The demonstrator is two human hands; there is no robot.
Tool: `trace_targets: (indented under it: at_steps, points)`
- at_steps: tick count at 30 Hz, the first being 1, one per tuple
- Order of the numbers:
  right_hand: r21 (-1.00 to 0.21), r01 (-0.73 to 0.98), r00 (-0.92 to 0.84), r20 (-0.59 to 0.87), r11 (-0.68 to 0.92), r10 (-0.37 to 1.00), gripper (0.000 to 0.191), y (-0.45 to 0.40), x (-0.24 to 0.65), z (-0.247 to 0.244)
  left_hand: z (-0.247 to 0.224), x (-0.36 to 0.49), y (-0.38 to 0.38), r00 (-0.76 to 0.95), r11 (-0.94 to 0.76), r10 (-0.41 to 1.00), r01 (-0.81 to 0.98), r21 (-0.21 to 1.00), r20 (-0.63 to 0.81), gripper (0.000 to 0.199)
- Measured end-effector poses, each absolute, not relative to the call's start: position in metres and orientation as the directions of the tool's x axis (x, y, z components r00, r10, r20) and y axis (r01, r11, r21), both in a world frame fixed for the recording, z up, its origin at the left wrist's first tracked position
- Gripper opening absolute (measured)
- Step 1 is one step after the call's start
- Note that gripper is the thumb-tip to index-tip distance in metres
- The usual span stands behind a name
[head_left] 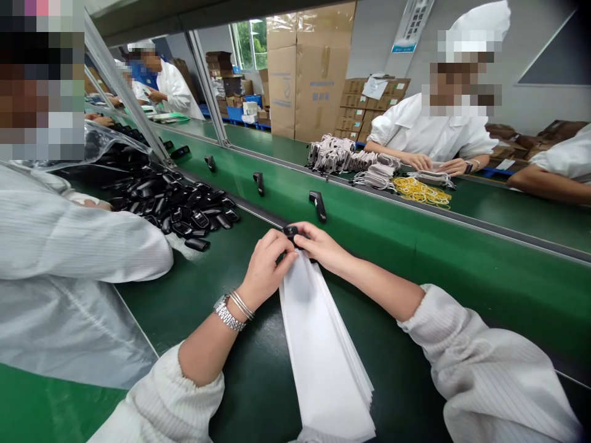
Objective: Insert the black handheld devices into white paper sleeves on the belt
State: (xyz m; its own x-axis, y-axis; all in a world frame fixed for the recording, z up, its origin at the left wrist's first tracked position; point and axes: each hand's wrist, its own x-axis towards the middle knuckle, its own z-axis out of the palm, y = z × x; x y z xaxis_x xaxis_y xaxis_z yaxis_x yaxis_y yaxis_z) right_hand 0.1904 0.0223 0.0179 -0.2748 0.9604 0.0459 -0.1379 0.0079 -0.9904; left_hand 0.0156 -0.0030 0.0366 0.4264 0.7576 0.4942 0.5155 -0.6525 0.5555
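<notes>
Green conveyor [415, 277] runs along the far edge of a dark green table [252, 375]. At that edge the right hand [319, 245] pinches a black device [290, 231] above white sheets [323, 351]; the left hand [270, 257] bunches beside it, its grip unclear.

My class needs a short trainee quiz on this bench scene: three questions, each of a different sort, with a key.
1. Multiple choice: the right hand holds a small item coloured (a) yellow, (b) black, (c) red.
2. True or false: yellow loops lie across the green strip from the working hands.
3. Fill in: the silver watch is on the person's ____ wrist.

Key: 1 b; 2 true; 3 left.
</notes>
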Motion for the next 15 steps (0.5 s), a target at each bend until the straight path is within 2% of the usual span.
trace_targets:
  at_steps: [1,4,6,8,10,11,13,15]
  points:
    - [-0.988,-0.155,-0.332,0.033,-0.02,0.943,0.031,0.019,0.188,0.016,0.037,0.016,-0.003,0.38,-0.643,0.765,0.508,0.573,0.521,0.014]
    - [-0.985,-0.128,-0.527,-0.033,-0.118,0.849,0.033,0.01,0.181,0.014,0.036,0.014,-0.002,0.214,-0.601,0.784,0.496,0.627,0.583,0.016]
    - [-0.981,-0.098,-0.606,-0.074,-0.167,0.792,0.034,0.006,0.178,0.017,0.035,0.013,0.001,0.148,-0.561,0.81,0.481,0.674,0.568,0.017]
    - [-0.976,-0.141,-0.559,-0.062,-0.168,0.827,0.036,0.008,0.182,0.027,0.034,0.011,0.004,0.135,-0.51,0.847,0.477,0.716,0.514,0.019]
    - [-0.988,-0.152,-0.362,0.023,-0.035,0.932,0.037,0.016,0.196,0.04,0.033,0.01,0.006,0.167,-0.455,0.884,0.516,0.725,0.436,0.022]
    - [-0.995,-0.072,-0.237,0.088,0.073,0.968,0.035,0.022,0.207,0.047,0.033,0.009,0.007,0.201,-0.428,0.901,0.554,0.714,0.385,0.023]
    - [-0.918,0.306,-0.058,0.246,0.252,0.968,0.033,0.036,0.235,0.057,0.032,0.006,0.008,0.304,-0.383,0.922,0.639,0.668,0.238,0.026]
    - [-0.654,0.725,0.037,0.349,0.215,0.936,0.031,0.049,0.262,0.058,0.032,0.003,0.008,0.408,-0.366,0.91,0.699,0.614,0.077,0.03]
